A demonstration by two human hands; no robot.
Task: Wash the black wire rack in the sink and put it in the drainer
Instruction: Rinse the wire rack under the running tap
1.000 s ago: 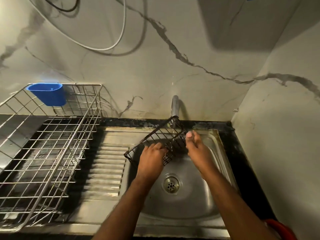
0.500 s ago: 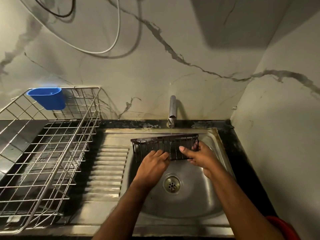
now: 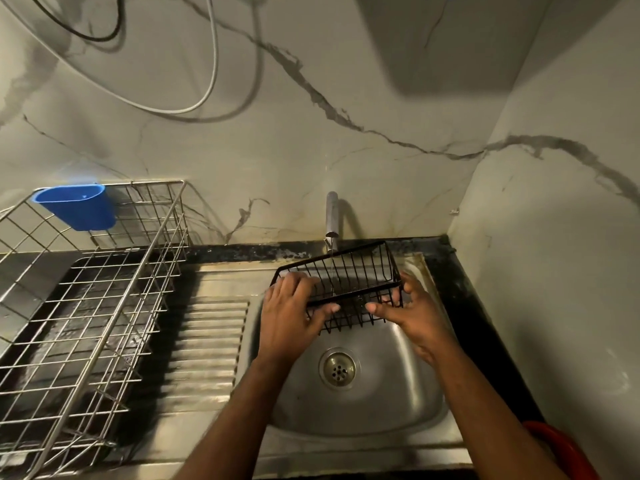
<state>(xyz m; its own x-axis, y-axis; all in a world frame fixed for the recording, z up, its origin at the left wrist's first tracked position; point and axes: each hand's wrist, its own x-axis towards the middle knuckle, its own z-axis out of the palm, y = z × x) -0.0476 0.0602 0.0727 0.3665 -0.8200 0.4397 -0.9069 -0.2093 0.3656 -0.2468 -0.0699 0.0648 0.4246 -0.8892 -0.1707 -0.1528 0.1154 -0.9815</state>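
The black wire rack (image 3: 349,275) is held over the steel sink (image 3: 381,403), its open side facing up and toward me. A thin stream of water from the tap (image 3: 331,214) runs through its middle. My left hand (image 3: 289,318) grips the rack's left end, thumb along the near rim. At the right end my right hand (image 3: 410,315) grips it, thumb on the near side and fingers behind the corner. The silver wire drainer (image 3: 86,306) stands on the counter to the left, nothing in its basket.
A blue plastic cup (image 3: 78,206) hangs on the drainer's back rim. The ribbed draining board (image 3: 207,344) lies between drainer and sink. The drain (image 3: 338,368) is below the rack. A marble wall rises close on the right, and a red object (image 3: 561,452) sits at bottom right.
The rack was tilted up on one end, then stood on its side, and now lies open side up under the stream. Both hands shifted to its two ends.
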